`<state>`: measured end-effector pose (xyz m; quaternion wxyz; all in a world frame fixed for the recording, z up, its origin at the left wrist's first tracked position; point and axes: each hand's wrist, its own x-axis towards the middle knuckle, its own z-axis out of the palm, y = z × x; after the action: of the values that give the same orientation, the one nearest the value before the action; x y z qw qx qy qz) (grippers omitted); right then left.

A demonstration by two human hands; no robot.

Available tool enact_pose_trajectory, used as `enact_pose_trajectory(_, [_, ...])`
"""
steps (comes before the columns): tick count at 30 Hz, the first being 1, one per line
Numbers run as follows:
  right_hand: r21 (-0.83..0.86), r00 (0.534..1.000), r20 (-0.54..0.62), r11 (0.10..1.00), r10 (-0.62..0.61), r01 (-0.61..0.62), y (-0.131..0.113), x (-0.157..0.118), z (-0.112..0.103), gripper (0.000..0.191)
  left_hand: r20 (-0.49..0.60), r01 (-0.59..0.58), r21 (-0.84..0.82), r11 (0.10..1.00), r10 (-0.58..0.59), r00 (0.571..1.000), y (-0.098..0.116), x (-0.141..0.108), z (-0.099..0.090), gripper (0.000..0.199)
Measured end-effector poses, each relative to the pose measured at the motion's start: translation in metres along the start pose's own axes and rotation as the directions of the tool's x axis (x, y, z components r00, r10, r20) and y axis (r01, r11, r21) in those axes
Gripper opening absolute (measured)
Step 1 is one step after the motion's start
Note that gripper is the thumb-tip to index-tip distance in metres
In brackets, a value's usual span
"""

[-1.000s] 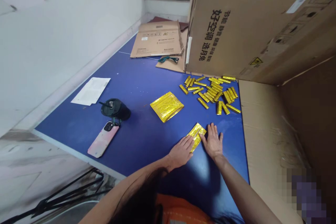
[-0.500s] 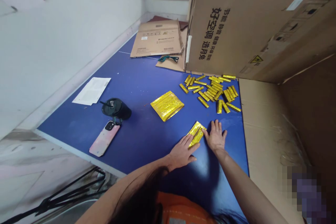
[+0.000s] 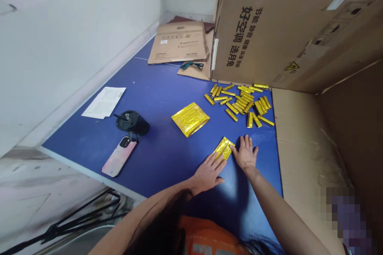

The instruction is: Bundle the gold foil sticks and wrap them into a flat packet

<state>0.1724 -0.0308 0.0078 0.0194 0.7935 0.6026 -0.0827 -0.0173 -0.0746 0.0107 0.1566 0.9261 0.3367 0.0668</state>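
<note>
Your left hand had slid further over the small folded gold foil piece, its fingers spread flat across the near end, so less of the foil showed than a moment earlier. Your right hand had shifted slightly toward the far side and lay flat on the table just right of the foil, its fingers fanned wide. Its thumb was very close to the foil's right edge, but you could not tell from this view whether the two touched. Both hands were fully open and palm down. Neither gripped anything, and the left only lay pressed on the foil. The foil sat between your hands on the blue table, toward its right side, and its layers were too small to make out. Farther away, the loose gold foil sticks lay in a scattered heap just in front of the large cardboard box. To the left of them lay a larger, flat gold foil sachet. Farther left, a black tumbler with a straw lay on its side just beside a phone in a pink case, with white paper sheets beyond them. A flattened cardboard sheet lay at the far end of the table.
</note>
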Motion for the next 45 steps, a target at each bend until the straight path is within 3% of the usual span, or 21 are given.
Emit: enact_pose_trajectory(45, [0.061,0.999,0.038,0.998,-0.002,0.0,0.0017,0.002,-0.0033,0.063,0.007,-0.013,-0.011,1.0,0.013,1.0,-0.0006,-0.0016,-0.0006,0.071])
